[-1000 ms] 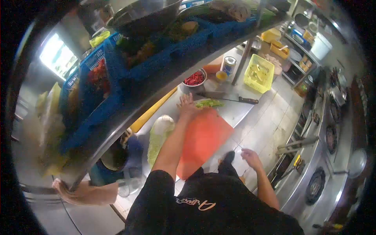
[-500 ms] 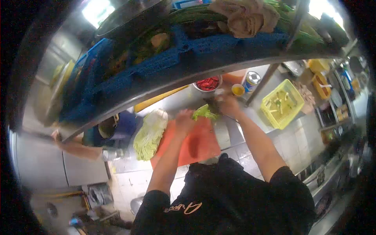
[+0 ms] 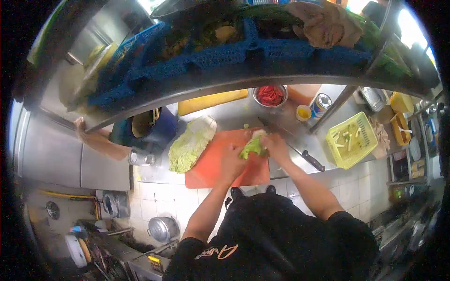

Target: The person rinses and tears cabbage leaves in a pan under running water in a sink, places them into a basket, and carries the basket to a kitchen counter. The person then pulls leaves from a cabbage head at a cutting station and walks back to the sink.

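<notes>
Small pale-green cabbage leaves (image 3: pixel 253 147) lie over the right part of an orange cutting board (image 3: pixel 213 164). My right hand (image 3: pixel 275 144) is closed on their right side. At their left edge is my left hand (image 3: pixel 233 160), its fingers curled in against the leaves and partly blurred. A large piece of Chinese cabbage (image 3: pixel 193 144) rests along the board's left side, its white base pointing away from me. To the right, a knife (image 3: pixel 313 160) with a black handle lies on the steel counter, apart from both hands.
Behind the board stand a bowl of red chillies (image 3: pixel 270 95), a yellow cup (image 3: pixel 303 113) and a can (image 3: pixel 321 104). A yellow basket (image 3: pixel 352 140) with cut pieces sits right. Overhead, a shelf edge (image 3: pixel 262 80) carries blue crates (image 3: pixel 211 58). A glass jar (image 3: pixel 141 157) stands left.
My right hand has let go of the knife, now lying on the counter, and has come nearer onto the leaves. The leaves and my left hand are closer to the board's right side.
</notes>
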Demonstrator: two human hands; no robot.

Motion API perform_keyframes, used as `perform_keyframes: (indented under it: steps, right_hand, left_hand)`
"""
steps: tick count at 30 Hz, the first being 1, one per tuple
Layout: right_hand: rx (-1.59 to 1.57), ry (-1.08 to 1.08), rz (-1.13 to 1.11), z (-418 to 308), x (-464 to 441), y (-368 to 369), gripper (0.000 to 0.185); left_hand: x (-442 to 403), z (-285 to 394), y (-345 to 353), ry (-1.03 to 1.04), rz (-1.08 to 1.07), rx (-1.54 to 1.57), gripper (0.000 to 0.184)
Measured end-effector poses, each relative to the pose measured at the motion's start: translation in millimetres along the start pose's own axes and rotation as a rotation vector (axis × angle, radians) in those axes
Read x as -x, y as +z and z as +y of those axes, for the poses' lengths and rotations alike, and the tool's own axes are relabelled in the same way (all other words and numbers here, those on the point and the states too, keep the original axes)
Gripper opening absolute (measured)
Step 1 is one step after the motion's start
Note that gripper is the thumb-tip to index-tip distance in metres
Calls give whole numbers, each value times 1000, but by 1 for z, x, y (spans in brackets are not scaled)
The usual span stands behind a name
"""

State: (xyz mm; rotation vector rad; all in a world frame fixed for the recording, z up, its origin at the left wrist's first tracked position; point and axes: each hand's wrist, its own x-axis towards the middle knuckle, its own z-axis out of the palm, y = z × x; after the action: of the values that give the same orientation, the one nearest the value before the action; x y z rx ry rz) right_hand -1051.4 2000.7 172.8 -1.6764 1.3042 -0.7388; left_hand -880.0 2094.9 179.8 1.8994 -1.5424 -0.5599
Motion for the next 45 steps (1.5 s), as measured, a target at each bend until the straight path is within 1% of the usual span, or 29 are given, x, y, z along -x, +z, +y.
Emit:
perform_keyframes:
  steps: [2, 4, 5, 7, 9, 11, 12, 13, 14, 16, 17, 18, 20, 22, 24, 27, 30, 31, 34, 35, 37, 39, 40, 42, 44, 45]
  right_hand:
    - [-510, 226, -136, 8, 11, 25, 35]
    - [-1044, 392, -214, 21, 14, 39, 36]
    - [-1313, 470, -253, 28, 15, 45, 37]
    - [-972, -28, -238, 52, 16, 39, 38]
    - [-1477, 322, -287, 48, 18, 25, 35]
    - [-1468, 388, -197, 44, 25, 7, 34]
    - [-1462, 420, -152, 41, 29, -2, 34]
    - [-1462, 407, -148, 37, 34, -9, 31]
    - [-1498, 455, -105, 33, 41, -14, 31]
    - [-1573, 548, -4, 28, 55, -21, 29]
    - [-1503, 508, -107, 41, 60, -22, 28]
    - [-1508, 507, -99, 56, 68, -25, 28]
    - [-1524, 503, -65, 57, 86, -29, 28]
    - [-1530, 489, 23, 51, 101, -38, 26]
    - [-1554, 458, 76, 59, 112, -43, 26]
    - [-1585, 425, 133, 72, 126, -48, 25]
    - [-1558, 425, 180, 72, 138, -59, 26]
    - [-1550, 415, 184, 72, 141, -60, 26]
    - [-1529, 416, 220, 78, 144, -55, 27]
    - [-1523, 421, 233, 81, 143, -55, 27]
    - [-1554, 435, 162, 76, 143, -56, 28]
    - [-1528, 453, 139, 70, 137, -59, 31]
    - [-1516, 462, 117, 63, 133, -60, 32]
    - [-1478, 493, 39, 48, 124, -62, 34]
    - [-1494, 500, 7, 44, 113, -55, 31]
    - [-1495, 512, -42, 40, 104, -46, 30]
  left_hand:
    - [-4, 31, 12, 119, 20, -53, 38]
    - [-5, 52, 18, 231, 32, -110, 39]
    - [-6, 56, 17, 284, 12, -61, 40]
    - [-12, 65, 14, 396, -30, 44, 42]
    - [-23, 115, -37, 169, -180, -104, 42]
    - [-45, 98, -38, 78, -67, -62, 40]
    - [-64, 50, -9, 98, 120, 59, 37]
    - [-86, 23, 1, 90, 100, -51, 36]
    - [-106, 0, 6, 84, 79, -160, 36]
    - [-134, -33, 17, 167, -114, -310, 33]
    - [-137, -21, 10, 13, -219, -314, 32]
    - [-141, -6, 6, -127, -334, -320, 31]
    - [-171, -83, 57, 122, -279, -553, 27]
    - [-158, -25, 25, 109, -250, -399, 24]
    - [-162, -27, 26, 235, -126, -347, 19]
    - [-185, -22, 31, 765, 404, -562, 16]
    - [-225, -76, 54, 605, -152, -580, 15]
    - [-210, -48, 46, 443, -116, -506, 16]
    - [-207, -48, 53, 397, -69, -554, 14]
    - [-205, -46, 54, 387, -64, -481, 14]
    - [-199, -39, 56, 371, -48, -330, 12]
    - [-162, 19, 50, 327, -34, -156, 13]
    - [-148, 22, 58, 237, -231, 82, 14]
    - [-93, 42, 73, 159, -467, 338, 14]
    - [-22, 126, 41, 1, -632, 427, 15]
    - [-15, 135, 37, 95, -632, 301, 18]
